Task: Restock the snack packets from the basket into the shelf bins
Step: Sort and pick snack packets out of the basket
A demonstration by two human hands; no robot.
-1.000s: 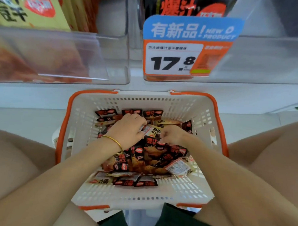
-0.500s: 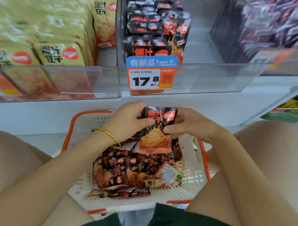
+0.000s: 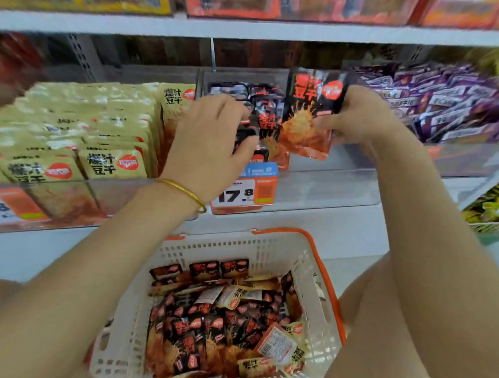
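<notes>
A white basket with an orange rim (image 3: 325, 280) sits low in front of me, full of black-and-orange snack packets (image 3: 213, 327). My right hand (image 3: 357, 116) holds one black-and-orange packet (image 3: 310, 111) upright above the middle clear shelf bin (image 3: 328, 186). My left hand (image 3: 208, 147) reaches into that same bin, its fingers curled round the black packets (image 3: 267, 124) standing there. A gold bangle circles my left wrist.
The left bin holds rows of yellow packets (image 3: 109, 165); the right bin holds purple packets (image 3: 452, 103). A price tag reading 17.8 (image 3: 244, 193) hangs on the middle bin's front. Another shelf of boxes (image 3: 279, 4) runs above. My knees flank the basket.
Both hands rose from the basket to the middle shelf bin. The right hand carried a black-and-orange packet up; the left hand let go of it and moved onto the packets in the bin.
</notes>
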